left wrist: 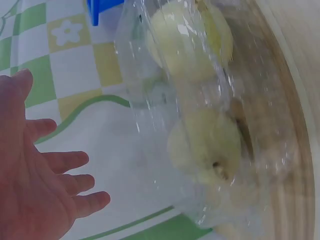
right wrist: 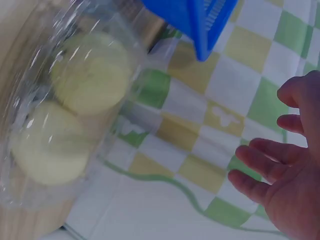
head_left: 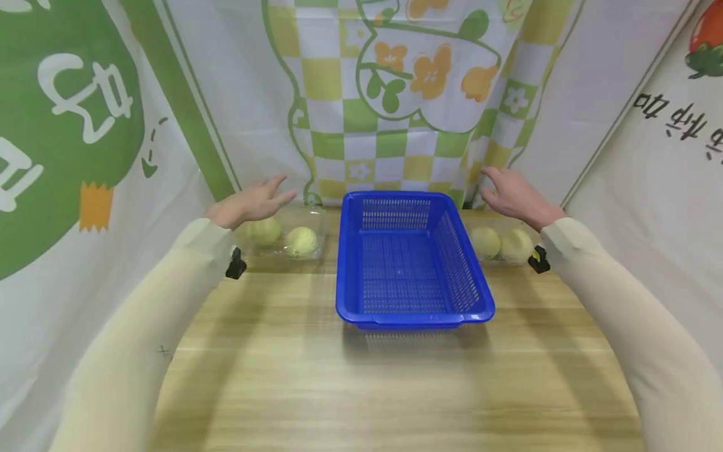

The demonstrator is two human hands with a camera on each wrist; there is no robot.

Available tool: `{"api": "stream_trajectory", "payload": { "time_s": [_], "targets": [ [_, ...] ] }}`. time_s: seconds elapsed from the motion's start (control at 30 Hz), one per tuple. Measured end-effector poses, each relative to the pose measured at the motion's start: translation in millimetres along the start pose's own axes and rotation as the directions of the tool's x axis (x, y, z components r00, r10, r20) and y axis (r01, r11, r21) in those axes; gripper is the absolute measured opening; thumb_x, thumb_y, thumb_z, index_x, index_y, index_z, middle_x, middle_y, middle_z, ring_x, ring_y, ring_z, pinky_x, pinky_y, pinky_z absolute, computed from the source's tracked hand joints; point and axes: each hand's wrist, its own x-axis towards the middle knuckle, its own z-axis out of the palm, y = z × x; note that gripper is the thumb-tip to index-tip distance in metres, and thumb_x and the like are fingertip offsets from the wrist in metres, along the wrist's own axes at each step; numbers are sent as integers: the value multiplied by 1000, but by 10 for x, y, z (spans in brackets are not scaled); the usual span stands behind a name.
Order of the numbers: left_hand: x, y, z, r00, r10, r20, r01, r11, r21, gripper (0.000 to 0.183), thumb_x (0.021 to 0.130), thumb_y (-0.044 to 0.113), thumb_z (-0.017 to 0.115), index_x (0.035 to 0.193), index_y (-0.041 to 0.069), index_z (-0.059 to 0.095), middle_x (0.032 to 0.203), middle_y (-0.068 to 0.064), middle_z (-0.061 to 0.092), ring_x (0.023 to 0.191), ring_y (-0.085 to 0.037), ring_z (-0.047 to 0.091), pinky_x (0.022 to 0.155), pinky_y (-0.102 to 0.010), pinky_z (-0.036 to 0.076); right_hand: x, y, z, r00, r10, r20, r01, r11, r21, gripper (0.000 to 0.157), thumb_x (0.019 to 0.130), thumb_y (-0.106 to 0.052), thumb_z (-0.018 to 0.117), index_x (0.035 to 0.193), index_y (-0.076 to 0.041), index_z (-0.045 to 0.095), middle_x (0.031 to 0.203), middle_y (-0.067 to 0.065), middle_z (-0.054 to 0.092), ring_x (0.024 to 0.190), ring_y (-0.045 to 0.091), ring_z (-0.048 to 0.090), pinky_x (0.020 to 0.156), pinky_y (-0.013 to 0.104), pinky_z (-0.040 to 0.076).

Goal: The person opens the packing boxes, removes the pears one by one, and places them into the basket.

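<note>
Blue basket (head_left: 415,318) is sitting mid-frame; the left hand (head_left: 251,202), centre-left, and right hand (head_left: 516,198), centre-right, both spread loosely, are hovering near clear boxes (head_left: 285,242).

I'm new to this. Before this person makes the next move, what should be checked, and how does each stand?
1. Left hand free: ok, fingers spread, holding nothing.
2. Right hand free: ok, holding nothing.
3. Basket upright on the table: ok, between the two boxes.
4. Fruits in place: ok, two in the left box, two in the right box.
5. Boxes gripped: not ok, neither hand holds one.
6. Boxes fastened shut: cannot tell, the clear plastic glares.
</note>
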Motion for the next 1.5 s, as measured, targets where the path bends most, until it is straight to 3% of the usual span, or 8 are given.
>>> {"api": "stream_trajectory", "payload": {
  "time_s": [0.3,0.43,0.57,0.7,0.87,1.17,1.37,1.5],
  "targets": [
    [-68,-40,96,994,49,-93,-58,994,-91,75,95,57,24,149,11,4,153,-18,9,140,-38,9,111,-54,8,123,-282,-36,999,-40,-3,40,998,42,44,96,-20,38,133,3,42,118,25,57,103,37,57,85,50,46],
    [-121,-62,174,987,75,-146,-91,990,-110,69,97,47,33,147,4,14,151,-21,18,138,-39,16,111,-53,14,176,-404,-12,997,-73,-36,75,995,58,34,95,-20,40,122,0,48,108,20,62,94,33,61,78,45,49],
    [-147,-86,264,978,92,-185,-117,984,-133,64,97,43,38,146,5,21,149,-20,23,137,-38,20,110,-54,16,225,-580,-13,981,-140,-134,144,989,25,19,94,-19,44,104,-4,49,94,14,63,75,30,61,67,42,49],
    [-199,-117,336,966,82,-247,-129,975,-181,62,97,42,40,146,7,23,149,-18,25,137,-37,21,109,-54,18,278,-801,-30,964,-215,-159,220,975,17,12,94,-19,43,95,-8,47,82,7,60,62,22,53,58,34,44],
    [-287,-163,391,951,20,-310,-95,969,-227,63,96,44,38,145,6,25,148,-21,25,136,-40,20,108,-55,18,367,-1057,12,946,-282,-162,287,958,6,9,92,-17,45,91,-9,49,81,5,60,65,20,53,61,33,44],
    [-493,-347,455,918,-81,-389,-56,943,-328,64,96,45,36,145,6,23,148,-23,22,130,-44,27,104,-61,22,503,-1458,66,935,-334,-118,341,939,38,19,90,-14,45,104,-8,55,93,5,65,81,19,61,71,33,50],
    [-634,-512,492,924,-153,-352,-5,912,-411,68,96,48,35,147,8,17,152,-20,15,136,-43,15,105,-62,15,569,-1680,86,917,-383,-115,390,920,48,13,91,-14,45,94,-10,57,87,2,63,76,16,58,71,31,49],
    [-659,-602,578,931,-170,-323,22,910,-415,73,95,52,33,148,6,13,151,-22,13,135,-46,16,104,-63,17,621,-1811,152,911,-401,-101,408,911,56,11,91,-13,46,92,-11,57,85,0,63,69,14,56,66,28,47]
  ]
}}
